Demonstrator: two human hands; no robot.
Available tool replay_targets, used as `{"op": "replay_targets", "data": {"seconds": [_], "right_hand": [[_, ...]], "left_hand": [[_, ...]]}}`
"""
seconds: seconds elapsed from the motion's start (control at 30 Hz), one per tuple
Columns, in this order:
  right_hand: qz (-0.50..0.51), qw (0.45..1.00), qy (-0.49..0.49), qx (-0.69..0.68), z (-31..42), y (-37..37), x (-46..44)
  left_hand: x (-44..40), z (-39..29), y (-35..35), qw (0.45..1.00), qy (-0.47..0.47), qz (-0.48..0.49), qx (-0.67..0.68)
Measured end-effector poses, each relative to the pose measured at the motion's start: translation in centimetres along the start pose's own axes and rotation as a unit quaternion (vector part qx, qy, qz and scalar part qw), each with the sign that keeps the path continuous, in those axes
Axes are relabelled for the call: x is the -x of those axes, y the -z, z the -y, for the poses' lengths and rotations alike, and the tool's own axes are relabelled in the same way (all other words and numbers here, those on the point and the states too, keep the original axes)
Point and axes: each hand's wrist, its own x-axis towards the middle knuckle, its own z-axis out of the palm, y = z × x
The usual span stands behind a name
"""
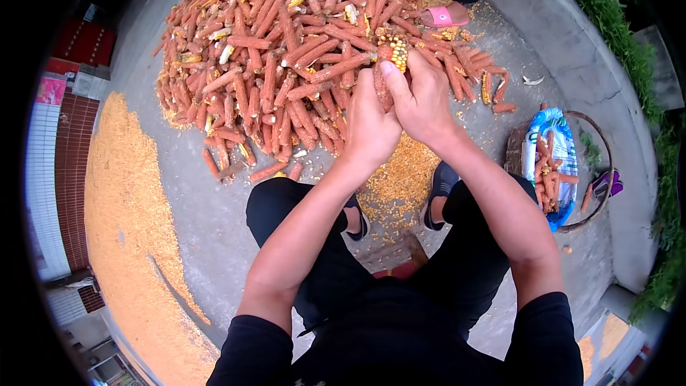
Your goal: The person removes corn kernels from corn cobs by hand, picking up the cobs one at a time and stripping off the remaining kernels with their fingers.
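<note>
Both my hands are closed together over the corn pile, around a partly shelled corn cob (398, 54). Yellow kernels remain on its upper right side, while its left side is bare and reddish. My left hand (373, 123) wraps the lower left part. My right hand (424, 99) grips from the right, thumb pressed on the cob near the kernels. A reddish stretch of cob shows between the palms; whether it belongs to a second cob I cannot tell. Beneath my hands, loose kernels (404, 171) lie on the ground between my shoes.
A big heap of bare red cobs (286, 50) spreads ahead. A handled basket with a blue-and-white liner (529, 161) holds cobs at right. Another person's pink sandal (446, 16) is beside the heap. A wide kernel layer (128, 193) covers the ground at left.
</note>
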Motion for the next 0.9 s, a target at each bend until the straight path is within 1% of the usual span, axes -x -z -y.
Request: {"op": "replay_targets", "data": {"seconds": [0.07,0.17,0.2,0.27,0.37,0.43,0.47,0.57,0.67,0.73,0.77,0.8,0.87,0.9], "right_hand": [[0.026,0.999,0.014,0.027,-0.4,0.4,-0.2],[0.035,0.996,0.065,0.043,-0.8,0.8,-0.5],[0.038,0.996,0.064,0.048,-0.9,1.0,-0.4],[0.044,0.995,0.062,0.059,-0.8,1.4,-0.3],[0.022,1.000,0.009,0.016,-0.4,1.1,-0.1],[0.031,0.999,-0.006,0.010,-0.2,1.3,0.0],[0.036,0.999,-0.013,0.006,-0.1,1.3,-0.1],[0.047,0.997,-0.041,-0.036,-0.4,1.1,0.2],[0.058,0.997,-0.052,-0.028,0.3,1.3,0.0],[0.066,0.997,-0.029,0.020,-0.2,1.4,0.0],[0.070,0.996,-0.017,0.043,-0.5,1.4,0.0],[0.068,0.997,-0.010,0.028,-0.8,1.5,0.0],[0.063,0.998,0.007,-0.004,-1.4,1.5,0.0],[0.059,0.998,-0.006,-0.026,-1.2,1.4,0.0]], "left_hand": [[-0.1,-0.4,0.1,0.999,0.033,0.007,0.043],[-0.4,0.8,-0.2,0.984,0.057,0.026,0.164],[-0.5,0.4,0.2,0.971,0.111,0.059,0.204],[-0.5,-0.7,1.3,0.927,0.214,0.124,0.282],[-0.6,-2.2,1.5,0.891,0.269,0.118,0.345],[-0.6,-2.0,2.1,0.867,0.293,0.140,0.378],[-0.7,-1.9,2.4,0.854,0.303,0.150,0.395],[-0.7,-1.7,2.4,0.859,0.289,0.140,0.399],[-1.1,-3.1,1.9,0.907,0.258,0.105,0.316],[-1.0,-2.7,1.6,0.921,0.218,0.105,0.305],[-0.9,-2.6,1.6,0.914,0.235,0.108,0.312],[-0.8,-2.5,1.8,0.907,0.251,0.112,0.319],[-0.8,-2.2,2.6,0.874,0.285,0.140,0.369],[-0.9,-2.1,2.9,0.855,0.300,0.154,0.393]]}}
